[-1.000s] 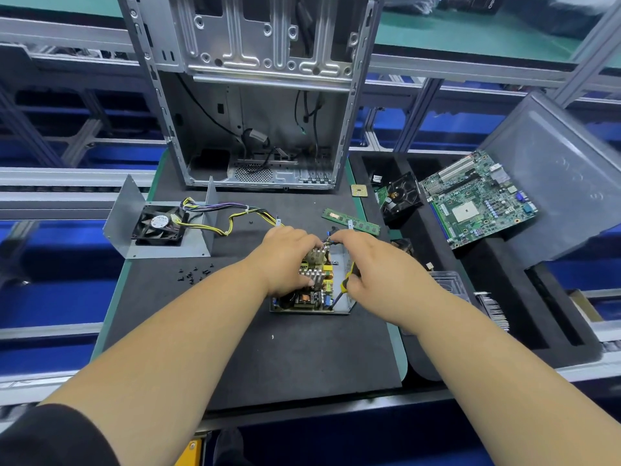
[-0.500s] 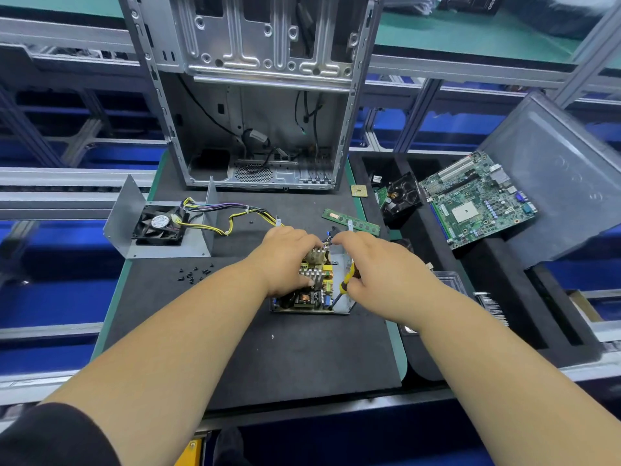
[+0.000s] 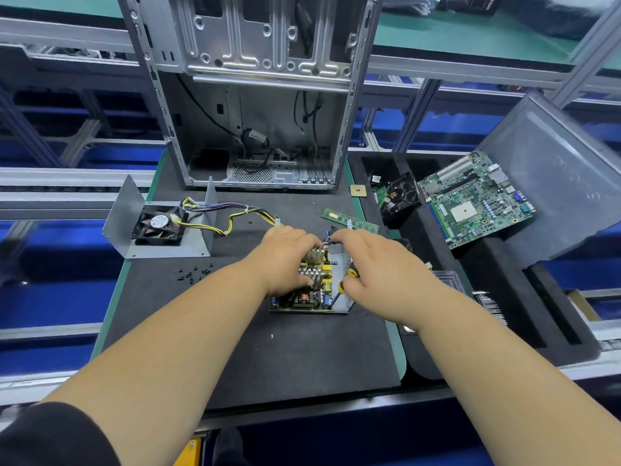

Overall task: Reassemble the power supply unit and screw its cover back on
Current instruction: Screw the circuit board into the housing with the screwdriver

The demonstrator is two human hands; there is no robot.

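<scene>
The open power supply base (image 3: 342, 306) lies on the black mat, its circuit board (image 3: 311, 297) with heat sinks and coils exposed. My left hand (image 3: 285, 260) rests on the board and grips its heat sinks. My right hand (image 3: 376, 264) holds a yellow-and-black screwdriver (image 3: 342, 285) whose tip points down into the board's near right corner. The grey metal cover (image 3: 134, 227) with the black fan (image 3: 158, 227) stands at the left, joined to the board by a yellow and black cable bundle (image 3: 232, 220). Several small black screws (image 3: 195, 274) lie in front of the cover.
An empty computer case (image 3: 255, 95) stands upright behind the mat. A RAM stick (image 3: 349, 223) and a CPU chip (image 3: 358, 190) lie to the right of the cables. The black foam tray (image 3: 504, 297) on the right holds a motherboard (image 3: 477, 203), a cooler fan (image 3: 401, 196) and a grey lid (image 3: 564, 183).
Almost nothing has moved. Both hands stay on the power supply board, and the right hand has shifted the screwdriver only slightly.
</scene>
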